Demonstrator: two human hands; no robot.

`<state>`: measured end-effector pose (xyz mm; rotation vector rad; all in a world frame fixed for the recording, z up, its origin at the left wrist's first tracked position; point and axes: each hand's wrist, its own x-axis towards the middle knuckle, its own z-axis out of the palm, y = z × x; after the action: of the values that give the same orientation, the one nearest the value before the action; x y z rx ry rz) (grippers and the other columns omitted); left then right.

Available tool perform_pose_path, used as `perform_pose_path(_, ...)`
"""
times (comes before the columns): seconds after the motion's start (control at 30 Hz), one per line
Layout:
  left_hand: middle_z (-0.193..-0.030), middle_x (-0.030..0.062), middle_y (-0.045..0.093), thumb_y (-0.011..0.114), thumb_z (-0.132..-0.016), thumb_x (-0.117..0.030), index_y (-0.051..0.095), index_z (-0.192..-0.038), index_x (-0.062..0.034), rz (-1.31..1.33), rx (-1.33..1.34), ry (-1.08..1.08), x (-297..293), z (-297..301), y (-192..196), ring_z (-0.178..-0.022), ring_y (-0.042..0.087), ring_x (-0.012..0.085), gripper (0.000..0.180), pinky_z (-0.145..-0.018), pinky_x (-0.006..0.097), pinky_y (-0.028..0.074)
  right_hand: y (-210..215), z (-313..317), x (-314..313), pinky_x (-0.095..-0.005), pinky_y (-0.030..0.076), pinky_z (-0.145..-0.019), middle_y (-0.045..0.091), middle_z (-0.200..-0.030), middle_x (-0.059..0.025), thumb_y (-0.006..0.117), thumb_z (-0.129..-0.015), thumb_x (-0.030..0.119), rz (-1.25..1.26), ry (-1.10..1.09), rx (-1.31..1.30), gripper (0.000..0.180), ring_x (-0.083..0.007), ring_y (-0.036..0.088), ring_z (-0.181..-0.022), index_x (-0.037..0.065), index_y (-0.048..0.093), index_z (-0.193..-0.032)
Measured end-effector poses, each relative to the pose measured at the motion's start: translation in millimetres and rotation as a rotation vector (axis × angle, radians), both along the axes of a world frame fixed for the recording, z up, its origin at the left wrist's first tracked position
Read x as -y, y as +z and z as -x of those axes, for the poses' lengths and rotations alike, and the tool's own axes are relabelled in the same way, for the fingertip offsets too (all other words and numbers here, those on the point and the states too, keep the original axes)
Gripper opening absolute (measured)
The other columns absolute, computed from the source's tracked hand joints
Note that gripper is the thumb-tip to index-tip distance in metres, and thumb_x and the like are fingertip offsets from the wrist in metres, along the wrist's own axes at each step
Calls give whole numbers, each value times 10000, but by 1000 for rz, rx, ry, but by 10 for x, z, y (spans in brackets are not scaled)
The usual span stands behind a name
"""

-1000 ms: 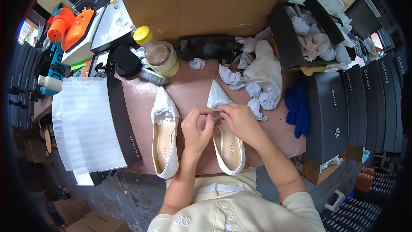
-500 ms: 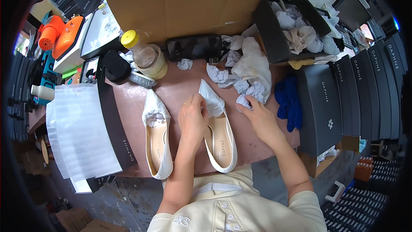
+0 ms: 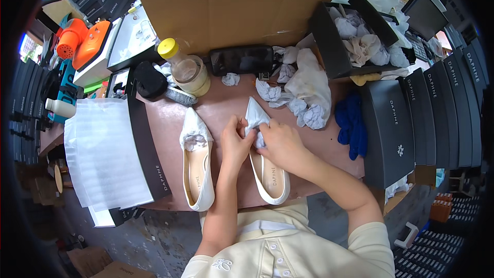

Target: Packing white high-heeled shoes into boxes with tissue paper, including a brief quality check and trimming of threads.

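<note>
Two white pointed flat shoes lie side by side, toes away from me. Crumpled paper (image 3: 195,142) fills the toe opening of the left shoe (image 3: 208,193). At the right shoe (image 3: 255,112), my left hand (image 3: 236,141) is closed on the left edge of the opening, just behind the toe. My right hand (image 3: 280,143) presses a wad of crumpled paper (image 3: 259,140) into that same opening, its fingertips partly hidden there. More crumpled paper balls (image 3: 313,117) lie beyond my right hand, against a cream cloth (image 3: 315,80).
A dark box with white foam sheets (image 3: 105,149) is at left. Behind the shoes are a brush (image 3: 180,97), a yellow-capped bottle (image 3: 168,49) and a black case (image 3: 242,60). Blue gloves (image 3: 351,123) lie right, beside dark shoe boxes (image 3: 388,128). A paper-filled box (image 3: 332,64) stands far right.
My right hand has moved left from the paper pile to the right shoe, carrying a paper wad to its opening. My left hand stays at the shoe. The view has shifted slightly.
</note>
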<state>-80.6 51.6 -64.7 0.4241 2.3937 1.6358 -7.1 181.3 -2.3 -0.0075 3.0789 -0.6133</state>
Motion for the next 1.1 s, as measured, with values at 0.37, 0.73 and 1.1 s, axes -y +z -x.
perform_pose_path(0.37,-738,-47,420,648,-782,4,501,-970,-39,-209,209,37,48,-295,64,-643,396,18,243,-559,156,329,-294,254,-240,-416,482,-659,581,-821,-123,777,-653,224,78,-125,-101,455,-342,609,-782,61,457,-933)
perform_pose_path(0.73,-947,96,516,610,-847,-59,517,-1054,-15,-352,12,176,163,-868,129,-765,525,169,231,-691,274,447,-251,-80,-645,-274,476,-754,557,-1110,-68,776,-723,200,921,-183,138,545,-136,532,-936,38,530,-1181)
perform_pose_path(1.1,-1218,152,439,530,-859,-14,384,-1252,30,-94,-724,1021,2534,-729,938,-1095,474,254,422,-918,361,399,192,-1167,329,-435,395,-981,439,-1315,-206,820,-604,151,433,-271,-219,790,-378,435,-1219,37,443,-1288)
